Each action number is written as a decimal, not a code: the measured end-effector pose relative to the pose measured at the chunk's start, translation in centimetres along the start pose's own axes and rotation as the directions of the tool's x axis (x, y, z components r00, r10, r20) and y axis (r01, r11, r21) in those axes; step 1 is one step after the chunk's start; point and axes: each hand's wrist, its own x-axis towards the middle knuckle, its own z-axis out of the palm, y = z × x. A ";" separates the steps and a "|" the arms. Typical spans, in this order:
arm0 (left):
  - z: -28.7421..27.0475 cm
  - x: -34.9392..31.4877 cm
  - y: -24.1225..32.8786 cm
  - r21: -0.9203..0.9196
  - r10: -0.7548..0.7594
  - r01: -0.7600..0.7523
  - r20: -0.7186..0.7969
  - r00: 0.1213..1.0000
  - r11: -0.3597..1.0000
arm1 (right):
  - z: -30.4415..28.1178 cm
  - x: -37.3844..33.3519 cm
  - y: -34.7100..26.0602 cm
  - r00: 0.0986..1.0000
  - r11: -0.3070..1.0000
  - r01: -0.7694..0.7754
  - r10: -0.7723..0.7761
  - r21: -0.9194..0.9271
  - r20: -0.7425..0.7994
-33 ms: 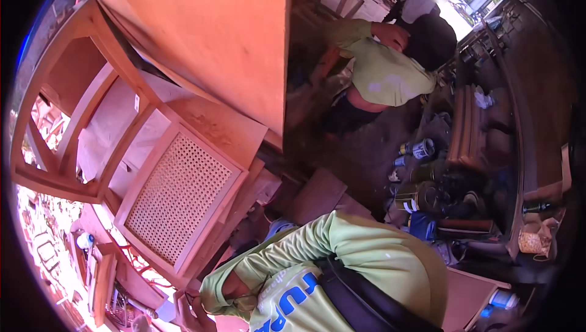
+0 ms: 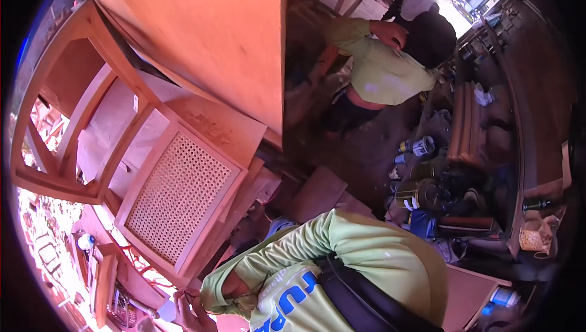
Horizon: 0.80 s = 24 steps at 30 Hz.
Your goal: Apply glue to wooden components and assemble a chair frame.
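My right arm, in a light green sleeve, reaches leftward across the lower middle. At its end, my right hand (image 2: pixel 189 312) shows partly at the bottom edge, its fingers bent. A pale bluish flat piece (image 2: pixel 166 309) lies against those fingers, too small and cut off to name. Close above stands an unpainted wooden chair (image 2: pixel 110 170) with an open curved frame and a woven cane panel (image 2: pixel 180 196); the hand is near its lower corner. My left hand cannot be made out; a blurred pinkish shape at the lower edge may or may not be part of it.
A large orange-brown wooden panel (image 2: pixel 201 33) rises behind the chair. Beyond it a co-worker in a green shirt (image 2: pixel 390 75) bends over, with another person (image 2: pixel 421 2) farther back. Cans (image 2: pixel 422 146), a bottle (image 2: pixel 537 205) and a paper bag (image 2: pixel 537 234) crowd the right side.
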 end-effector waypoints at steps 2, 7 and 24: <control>0.5 -1.6 -3.4 -0.400 -0.358 0.315 -0.036 0.933 0.861 | -1.6 3.0 0.5 0.994 0.994 -0.105 0.104 -0.026 -0.025; 0.4 0.9 2.3 -0.042 -0.105 0.103 -0.052 0.993 0.994 | -2.1 2.5 -1.0 0.945 0.924 -0.326 0.322 -0.201 -0.051; -0.9 3.2 6.5 0.019 0.046 -0.046 0.014 0.999 0.999 | -6.5 0.9 -2.4 0.906 0.886 -0.378 0.413 -0.268 0.090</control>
